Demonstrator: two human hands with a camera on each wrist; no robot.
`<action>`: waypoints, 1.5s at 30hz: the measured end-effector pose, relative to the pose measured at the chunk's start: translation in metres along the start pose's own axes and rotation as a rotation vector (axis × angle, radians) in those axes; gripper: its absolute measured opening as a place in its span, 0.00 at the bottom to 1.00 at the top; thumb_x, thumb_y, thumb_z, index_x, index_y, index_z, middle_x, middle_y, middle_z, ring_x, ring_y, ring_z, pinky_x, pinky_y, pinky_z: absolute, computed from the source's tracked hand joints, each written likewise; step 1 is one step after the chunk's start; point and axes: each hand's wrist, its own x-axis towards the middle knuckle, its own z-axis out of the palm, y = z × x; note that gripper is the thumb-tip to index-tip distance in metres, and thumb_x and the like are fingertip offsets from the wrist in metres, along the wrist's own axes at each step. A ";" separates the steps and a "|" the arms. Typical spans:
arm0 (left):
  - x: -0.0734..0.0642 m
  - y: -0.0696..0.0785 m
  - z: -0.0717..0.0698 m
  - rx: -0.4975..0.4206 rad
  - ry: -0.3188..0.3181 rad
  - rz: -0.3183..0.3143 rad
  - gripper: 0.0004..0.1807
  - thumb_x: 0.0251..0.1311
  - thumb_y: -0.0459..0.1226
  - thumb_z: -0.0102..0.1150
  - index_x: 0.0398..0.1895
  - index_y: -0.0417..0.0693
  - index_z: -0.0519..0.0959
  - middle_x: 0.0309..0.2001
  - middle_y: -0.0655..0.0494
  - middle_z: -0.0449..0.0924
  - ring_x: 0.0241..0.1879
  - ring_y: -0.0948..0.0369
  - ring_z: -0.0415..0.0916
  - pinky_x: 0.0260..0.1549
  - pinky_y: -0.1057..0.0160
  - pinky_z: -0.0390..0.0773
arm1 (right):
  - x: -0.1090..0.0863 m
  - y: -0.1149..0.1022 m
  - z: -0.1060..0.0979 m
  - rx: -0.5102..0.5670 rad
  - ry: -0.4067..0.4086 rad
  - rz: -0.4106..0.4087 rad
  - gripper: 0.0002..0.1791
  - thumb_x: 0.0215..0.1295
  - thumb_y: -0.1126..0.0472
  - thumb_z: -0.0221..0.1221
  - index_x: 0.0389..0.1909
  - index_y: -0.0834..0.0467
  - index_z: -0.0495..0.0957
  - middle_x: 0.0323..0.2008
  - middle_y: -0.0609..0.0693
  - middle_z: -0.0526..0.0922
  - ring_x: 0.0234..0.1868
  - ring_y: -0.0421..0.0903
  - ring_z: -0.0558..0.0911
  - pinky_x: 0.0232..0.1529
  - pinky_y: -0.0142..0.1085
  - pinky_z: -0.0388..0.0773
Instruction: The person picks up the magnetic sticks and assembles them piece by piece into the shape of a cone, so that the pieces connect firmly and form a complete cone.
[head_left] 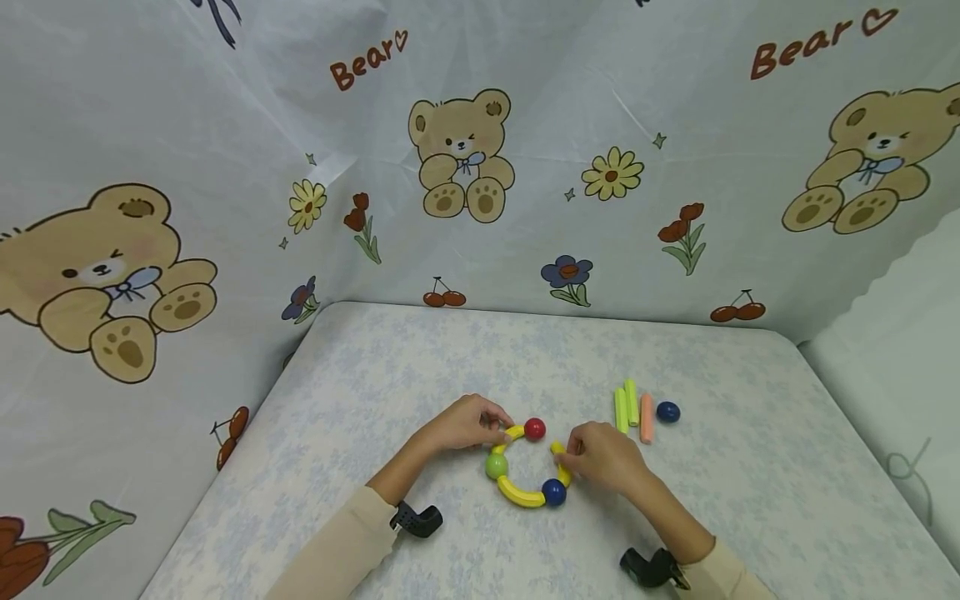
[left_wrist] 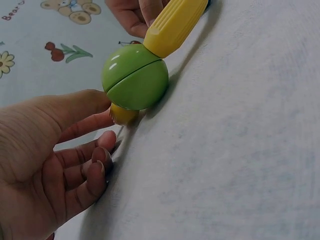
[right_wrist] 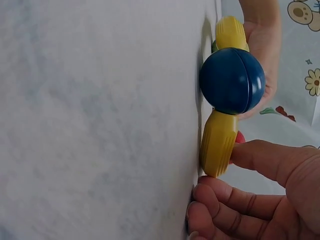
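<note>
A nearly closed ring of toy balls and curved yellow rods lies on the table. My left hand [head_left: 467, 422] pinches the yellow rod [head_left: 514, 432] between the red ball [head_left: 535, 429] and the green ball [head_left: 496, 466]. At the ring's right side, my right hand [head_left: 606, 455] pinches another curved yellow rod [right_wrist: 220, 142], which meets the blue ball [right_wrist: 232, 80]. A third yellow rod [head_left: 521, 493] joins the green and blue balls along the near side. Between the red ball and the right rod's far end there is a gap.
Right of the ring lie two light-green sticks [head_left: 621, 410], an orange stick [head_left: 647, 418] and a loose dark blue ball [head_left: 668, 412]. The pale patterned table [head_left: 390, 350] meets a bear-print cloth [head_left: 525, 242] at its back edge. A black wrist camera [head_left: 417, 520] hangs beneath the left wrist.
</note>
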 end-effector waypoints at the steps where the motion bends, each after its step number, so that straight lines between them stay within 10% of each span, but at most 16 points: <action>1: 0.000 0.001 0.000 0.013 -0.001 0.001 0.10 0.61 0.37 0.70 0.45 0.47 0.88 0.25 0.58 0.80 0.17 0.68 0.65 0.17 0.70 0.68 | 0.001 0.000 0.000 0.000 -0.001 0.000 0.17 0.59 0.52 0.72 0.18 0.51 0.77 0.17 0.43 0.74 0.19 0.41 0.71 0.21 0.33 0.65; 45: 0.003 -0.017 0.006 0.079 0.081 0.046 0.10 0.62 0.48 0.70 0.43 0.58 0.89 0.27 0.67 0.80 0.25 0.68 0.70 0.26 0.69 0.70 | 0.017 0.003 -0.006 0.031 -0.031 -0.082 0.11 0.61 0.55 0.72 0.25 0.52 0.82 0.18 0.43 0.75 0.20 0.40 0.72 0.22 0.33 0.69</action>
